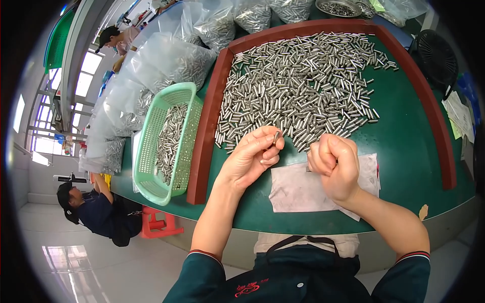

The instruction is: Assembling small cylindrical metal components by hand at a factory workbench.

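Metal pin (277, 137) pinched at tip of left grip (246, 160); right grip (336, 164) curled closed, contents hidden

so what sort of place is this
Probably a factory workshop: a big heap of small metal pins on a green worktable, filled clear plastic bags beside it, and a co-worker at left.
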The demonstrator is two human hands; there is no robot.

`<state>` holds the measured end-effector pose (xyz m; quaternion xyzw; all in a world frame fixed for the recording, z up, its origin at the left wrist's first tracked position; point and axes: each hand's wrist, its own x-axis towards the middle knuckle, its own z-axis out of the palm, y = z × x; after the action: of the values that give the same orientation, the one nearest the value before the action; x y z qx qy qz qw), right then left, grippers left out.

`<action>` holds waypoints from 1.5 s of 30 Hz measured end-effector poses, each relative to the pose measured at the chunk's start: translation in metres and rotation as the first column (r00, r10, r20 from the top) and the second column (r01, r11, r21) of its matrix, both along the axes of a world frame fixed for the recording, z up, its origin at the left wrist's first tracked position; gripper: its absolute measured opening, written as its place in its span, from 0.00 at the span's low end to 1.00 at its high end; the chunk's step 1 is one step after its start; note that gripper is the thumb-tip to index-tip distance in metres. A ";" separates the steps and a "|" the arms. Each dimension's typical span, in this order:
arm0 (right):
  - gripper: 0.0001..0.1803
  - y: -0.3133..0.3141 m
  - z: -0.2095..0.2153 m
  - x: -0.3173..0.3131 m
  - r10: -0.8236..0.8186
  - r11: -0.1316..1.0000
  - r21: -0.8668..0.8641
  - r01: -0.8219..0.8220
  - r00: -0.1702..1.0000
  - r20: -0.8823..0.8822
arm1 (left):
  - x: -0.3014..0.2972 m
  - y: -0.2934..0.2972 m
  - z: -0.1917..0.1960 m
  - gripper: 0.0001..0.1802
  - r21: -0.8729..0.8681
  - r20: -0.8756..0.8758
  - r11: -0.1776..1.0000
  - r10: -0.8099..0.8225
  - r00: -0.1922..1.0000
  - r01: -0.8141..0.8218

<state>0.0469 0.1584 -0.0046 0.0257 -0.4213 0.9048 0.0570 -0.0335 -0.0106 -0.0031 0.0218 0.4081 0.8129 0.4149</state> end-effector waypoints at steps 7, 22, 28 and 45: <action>0.19 0.001 0.000 0.001 -0.003 1.000 0.017 0.003 1.000 -0.003 | -0.002 -0.001 0.003 0.14 -0.081 -0.100 0.975 0.199 0.975 -0.207; 0.19 0.000 0.003 0.003 0.010 1.000 0.029 -0.011 1.000 0.011 | 0.010 0.014 -0.004 0.05 -0.524 -0.811 0.434 -0.518 0.273 -0.733; 0.19 0.004 -0.003 0.003 -0.012 1.000 -0.013 0.012 1.000 0.004 | 0.029 0.015 0.015 0.02 -0.739 -0.645 0.619 -0.535 0.547 -0.266; 0.21 0.000 -0.002 0.002 -0.030 0.998 -0.056 0.026 0.998 -0.058 | 0.035 0.020 0.017 0.03 -0.749 -0.662 0.543 -0.633 0.400 -0.380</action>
<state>0.0485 0.1588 -0.0068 0.0449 -0.3945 0.9141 0.0829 0.0020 0.0094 0.0136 0.2967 0.8861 0.3222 0.1517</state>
